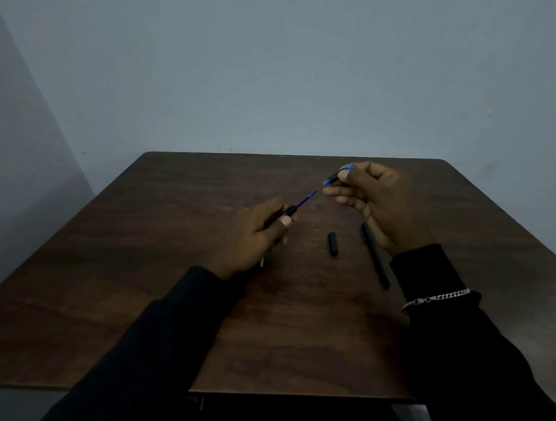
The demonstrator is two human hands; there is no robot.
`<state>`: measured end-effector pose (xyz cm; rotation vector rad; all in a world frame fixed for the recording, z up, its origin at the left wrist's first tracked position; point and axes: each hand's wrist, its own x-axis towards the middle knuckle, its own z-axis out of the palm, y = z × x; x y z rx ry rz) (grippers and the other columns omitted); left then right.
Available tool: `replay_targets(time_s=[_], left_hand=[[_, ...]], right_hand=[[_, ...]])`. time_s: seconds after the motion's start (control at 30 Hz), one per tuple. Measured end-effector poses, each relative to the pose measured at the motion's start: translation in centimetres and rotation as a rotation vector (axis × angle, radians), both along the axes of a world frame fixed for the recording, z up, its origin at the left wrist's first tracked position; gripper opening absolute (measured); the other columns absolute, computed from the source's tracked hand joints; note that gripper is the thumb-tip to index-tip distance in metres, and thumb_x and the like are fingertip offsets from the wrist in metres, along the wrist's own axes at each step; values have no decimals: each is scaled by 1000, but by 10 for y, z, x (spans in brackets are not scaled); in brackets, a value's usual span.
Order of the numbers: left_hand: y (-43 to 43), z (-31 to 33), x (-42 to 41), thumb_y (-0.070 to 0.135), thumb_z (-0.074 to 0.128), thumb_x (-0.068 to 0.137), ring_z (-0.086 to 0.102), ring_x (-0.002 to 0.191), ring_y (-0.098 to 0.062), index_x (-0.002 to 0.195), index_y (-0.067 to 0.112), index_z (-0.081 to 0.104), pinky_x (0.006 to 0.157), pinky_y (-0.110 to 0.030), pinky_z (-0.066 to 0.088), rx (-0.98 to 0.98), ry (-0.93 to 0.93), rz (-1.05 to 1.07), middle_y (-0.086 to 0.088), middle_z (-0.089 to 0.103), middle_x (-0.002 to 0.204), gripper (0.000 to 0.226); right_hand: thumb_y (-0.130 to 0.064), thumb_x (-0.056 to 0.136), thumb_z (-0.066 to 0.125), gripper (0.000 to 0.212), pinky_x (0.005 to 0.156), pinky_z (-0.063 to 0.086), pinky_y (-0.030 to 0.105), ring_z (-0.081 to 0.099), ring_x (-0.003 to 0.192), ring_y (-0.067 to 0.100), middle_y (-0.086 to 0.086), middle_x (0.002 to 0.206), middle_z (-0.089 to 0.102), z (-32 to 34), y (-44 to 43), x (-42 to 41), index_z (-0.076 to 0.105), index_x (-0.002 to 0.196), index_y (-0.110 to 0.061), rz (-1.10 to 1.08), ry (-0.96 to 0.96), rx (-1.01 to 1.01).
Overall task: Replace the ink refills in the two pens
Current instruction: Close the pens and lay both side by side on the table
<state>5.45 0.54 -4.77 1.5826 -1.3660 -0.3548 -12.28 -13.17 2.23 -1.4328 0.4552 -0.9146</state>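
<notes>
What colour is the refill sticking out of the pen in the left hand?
Blue; the refill shows best in the head view.

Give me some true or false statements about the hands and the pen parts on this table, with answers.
1. The left hand grips a barrel with a blue refill sticking out. True.
2. The right hand is empty. False: it pinches a blue tip piece.
3. A short black cap lies on the table. True.
4. The second pen lies left of the left hand. False: it lies right of the cap.
5. The bracelet is on the left wrist. False: it is on the right wrist.
</notes>
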Motion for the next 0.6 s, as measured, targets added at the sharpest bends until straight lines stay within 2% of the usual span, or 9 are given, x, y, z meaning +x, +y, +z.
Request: replay_targets(time_s=[0.6], left_hand=[[1, 3, -2, 21, 52, 111, 63, 68, -13, 107, 21, 68, 63, -34, 51, 21, -39, 5, 0, 70, 77, 17]], right_hand=[[-3, 97, 64, 6, 65, 59, 24, 78, 78, 23, 10, 86, 79, -4, -2, 3, 66, 93, -6, -12, 36, -75]])
